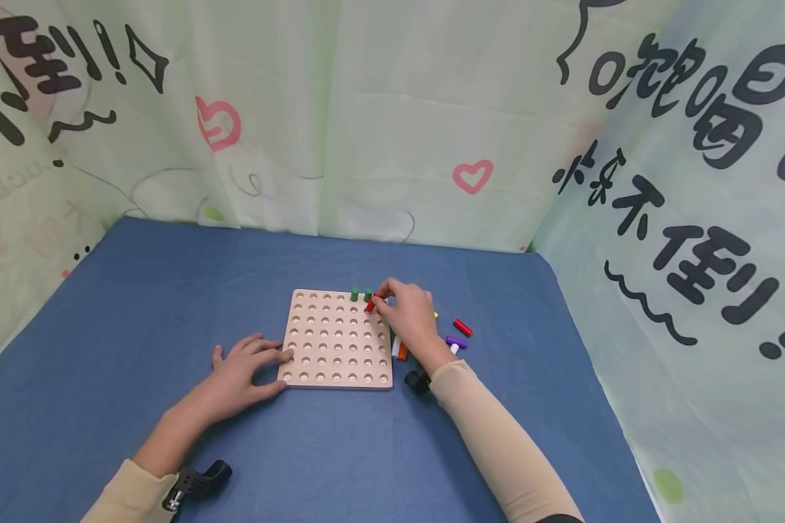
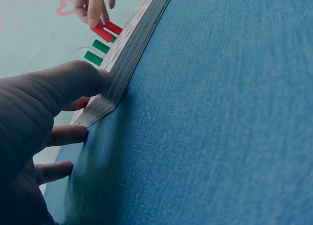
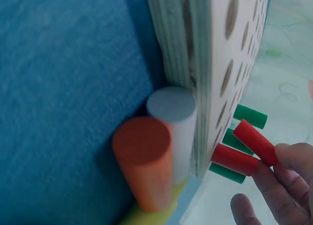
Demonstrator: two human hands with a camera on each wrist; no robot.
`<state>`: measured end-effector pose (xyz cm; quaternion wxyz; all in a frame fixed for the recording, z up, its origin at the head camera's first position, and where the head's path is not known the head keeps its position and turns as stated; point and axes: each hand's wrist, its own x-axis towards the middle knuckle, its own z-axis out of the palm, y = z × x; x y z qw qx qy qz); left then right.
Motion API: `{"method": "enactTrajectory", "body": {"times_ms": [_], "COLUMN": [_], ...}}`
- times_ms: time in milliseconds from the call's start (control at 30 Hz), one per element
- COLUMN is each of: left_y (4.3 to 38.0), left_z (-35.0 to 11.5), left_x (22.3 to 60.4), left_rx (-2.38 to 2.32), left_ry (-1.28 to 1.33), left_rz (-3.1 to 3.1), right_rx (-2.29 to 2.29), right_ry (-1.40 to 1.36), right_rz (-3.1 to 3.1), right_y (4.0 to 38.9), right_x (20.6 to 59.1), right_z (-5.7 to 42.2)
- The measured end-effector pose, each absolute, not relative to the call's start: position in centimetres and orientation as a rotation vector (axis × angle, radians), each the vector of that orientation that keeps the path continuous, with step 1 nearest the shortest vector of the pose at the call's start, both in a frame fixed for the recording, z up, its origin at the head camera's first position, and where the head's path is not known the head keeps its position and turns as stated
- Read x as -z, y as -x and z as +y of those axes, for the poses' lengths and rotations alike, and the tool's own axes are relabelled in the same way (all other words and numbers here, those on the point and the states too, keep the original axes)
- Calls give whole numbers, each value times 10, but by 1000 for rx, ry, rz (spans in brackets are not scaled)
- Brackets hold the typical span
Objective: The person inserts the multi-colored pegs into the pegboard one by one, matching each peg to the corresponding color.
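Note:
A pale wooden pegboard (image 1: pixel 336 387) with rows of round holes lies on the blue cloth. My left hand (image 1: pixel 238 374) rests at its near left corner, thumb and index finger touching the edge, other fingers spread. My right hand (image 1: pixel 407 312) pinches a red peg (image 3: pixel 254 141) by its upper end between thumb and fingers. That peg is tilted, its lower end close over the board's far right holes. Beside it another red peg (image 3: pixel 234 159) stands in the board. Three green pegs (image 3: pixel 250 116) stand along the far row, partly hidden by the right hand in the head view.
Loose pegs lie right of the board: white (image 3: pixel 173 107) and orange (image 3: pixel 143 142) against its side, a red one (image 1: pixel 462 327) and a purple one (image 1: pixel 456 341) farther out. Yellow shows beneath the orange one. A printed curtain (image 1: pixel 392 145) hangs behind the blue table (image 1: pixel 203 290).

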<state>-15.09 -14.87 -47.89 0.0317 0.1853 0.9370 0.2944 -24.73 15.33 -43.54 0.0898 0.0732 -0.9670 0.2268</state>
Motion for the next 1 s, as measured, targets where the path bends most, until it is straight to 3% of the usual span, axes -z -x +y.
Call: {"method": "enactTrajectory", "body": {"times_ms": [1000], "left_y": [151], "left_z": [-148], "left_x": [480], "left_rx": [-901], "left_ry": [-567], "left_rz": [2885], "right_rx": [-560], "right_ry": [-297], "right_rz": [-2936], "right_y": [247], "right_x": [442], "right_z": [151]}}
